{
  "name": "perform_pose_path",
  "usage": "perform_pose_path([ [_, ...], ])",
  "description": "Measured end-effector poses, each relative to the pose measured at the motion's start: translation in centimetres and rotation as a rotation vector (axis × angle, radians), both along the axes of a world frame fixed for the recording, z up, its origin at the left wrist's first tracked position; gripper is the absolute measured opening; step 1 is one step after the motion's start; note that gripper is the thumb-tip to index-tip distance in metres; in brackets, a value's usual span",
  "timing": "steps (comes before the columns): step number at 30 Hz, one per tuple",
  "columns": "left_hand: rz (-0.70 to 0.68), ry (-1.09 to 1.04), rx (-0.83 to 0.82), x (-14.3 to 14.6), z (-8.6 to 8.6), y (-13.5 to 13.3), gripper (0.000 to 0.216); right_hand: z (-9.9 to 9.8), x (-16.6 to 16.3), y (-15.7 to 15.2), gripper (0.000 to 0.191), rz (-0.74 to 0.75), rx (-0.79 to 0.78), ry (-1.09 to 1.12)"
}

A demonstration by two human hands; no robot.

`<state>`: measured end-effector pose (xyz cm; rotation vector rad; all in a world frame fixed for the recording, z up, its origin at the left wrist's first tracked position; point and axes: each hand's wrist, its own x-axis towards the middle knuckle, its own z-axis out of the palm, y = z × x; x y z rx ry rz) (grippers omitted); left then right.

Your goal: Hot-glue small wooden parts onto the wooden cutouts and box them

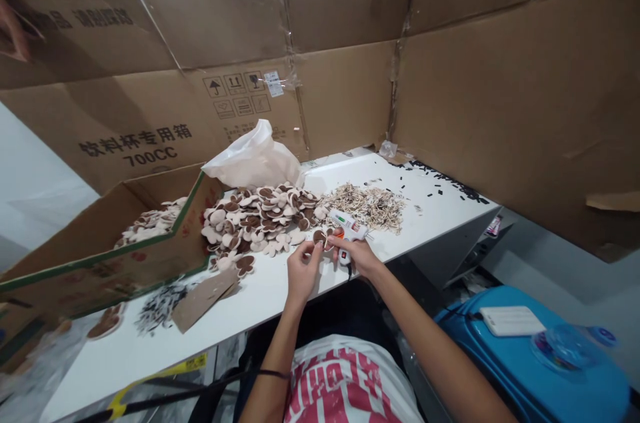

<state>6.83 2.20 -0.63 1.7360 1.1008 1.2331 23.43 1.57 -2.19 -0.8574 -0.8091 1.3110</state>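
Note:
My left hand (302,269) pinches a small brown, petal-shaped wooden piece (321,237) just above the white table (280,293). My right hand (356,255) grips a white glue gun (349,227) with an orange trigger, its nozzle pointing left at the piece. Just behind the hands lies a heap of brown and cream petal-shaped pieces (257,217). To its right is a pile of thin pale slivers (371,205).
An open cardboard box (107,256) holding more of the pieces stands at the left. A white plastic bag (254,159) lies behind the heap. Tall cardboard walls (505,109) ring the table. Small black bits (443,183) are scattered at the far right. A blue case (505,356) sits at the lower right.

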Motion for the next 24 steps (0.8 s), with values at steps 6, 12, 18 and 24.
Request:
perform_pose_path([
  [6, 0.031, 0.001, -0.002, 0.19, -0.11, 0.04, 0.043, 0.08, 0.07, -0.19, 0.045, 0.038, 0.026, -0.023],
  [12, 0.036, -0.011, -0.026, 0.24, 0.17, -0.06, 0.041, 0.38, 0.17, -0.56, 0.042, 0.095, 0.066, -0.085],
  [18, 0.041, -0.020, -0.015, 0.17, 0.18, -0.07, 0.038, 0.77, 0.22, -0.90, 0.040, 0.109, 0.060, -0.163],
  [24, 0.110, 0.015, 0.025, 0.12, 0.01, -0.06, 0.035, 0.39, 0.14, -0.79, 0.039, 0.152, 0.071, -0.177],
])
